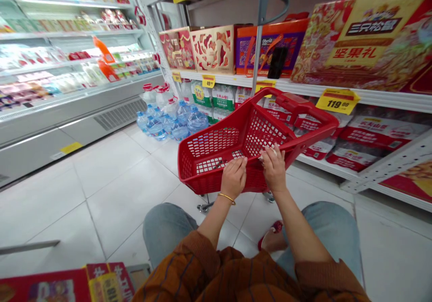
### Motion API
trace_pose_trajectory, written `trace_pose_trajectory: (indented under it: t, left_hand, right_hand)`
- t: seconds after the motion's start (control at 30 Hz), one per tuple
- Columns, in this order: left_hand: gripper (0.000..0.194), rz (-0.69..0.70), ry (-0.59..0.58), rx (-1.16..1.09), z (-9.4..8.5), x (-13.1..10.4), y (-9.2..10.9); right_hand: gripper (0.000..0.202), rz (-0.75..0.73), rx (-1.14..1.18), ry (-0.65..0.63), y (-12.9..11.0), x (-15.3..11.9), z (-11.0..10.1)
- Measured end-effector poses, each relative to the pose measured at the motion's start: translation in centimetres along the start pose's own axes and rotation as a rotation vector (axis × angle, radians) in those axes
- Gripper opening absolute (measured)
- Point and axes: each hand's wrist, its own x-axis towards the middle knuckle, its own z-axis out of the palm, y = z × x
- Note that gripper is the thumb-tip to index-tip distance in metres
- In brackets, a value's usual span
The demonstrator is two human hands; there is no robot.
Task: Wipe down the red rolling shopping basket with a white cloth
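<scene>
A red plastic shopping cart [216, 137] with latticed walls stands in front of my knees, its handle end to the right. My left hand [234, 176], a gold bangle at its wrist, is curled over the cart's near rim. A short way to the right, my right hand [273, 166] grips the same rim, fingertips over the edge. Both sets of fingertips are partly hidden. Inside the basket lies a small dark item, too small to name.
Bottled-water packs [378, 126] and gift boxes [364, 41] fill the shelves behind the cart. Large water jugs [180, 121] stand on the floor. A grey pole [257, 59] rises beyond the cart. A refrigerated case [67, 117] runs along the left; red boxes [50, 286] sit at lower left.
</scene>
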Motion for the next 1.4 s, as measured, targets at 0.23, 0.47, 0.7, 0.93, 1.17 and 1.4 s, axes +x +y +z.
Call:
trace_pose_trajectory:
  t: [0.23,0.47,0.7,0.93,1.17,1.4]
  left_hand:
    - [0.046,-0.016,-0.018,-0.001,0.1,-0.2,-0.1]
    - [0.046,-0.013,0.012,0.019,0.0,-0.4,0.0]
    - [0.042,-0.001,0.053,0.019,-0.4,-0.5,0.0]
    - [0.049,0.031,-0.02,0.022,-0.6,-0.7,-0.5]
    - [0.05,0.046,0.025,0.036,-0.5,-0.6,-0.4]
    - [0.053,0.036,0.001,0.031,-0.3,-0.6,-0.5]
  right_hand:
    - [0.037,0.034,0.028,0.129,0.4,0.5,-0.3]
    - [0.036,0.069,0.119,0.216,-1.8,0.7,-0.7]
    - [0.037,-0.012,0.104,0.01,-5.5,-0.6,1.0]
    - [0.038,-0.129,-0.056,0.04,-2.5,-0.3,0.6]
    - [0.039,-0.09,-0.101,0.04,-0.3,0.0,-0.5]
    - [0.036,-0.043,-0.091,-0.01,0.9,0.1,-0.9]
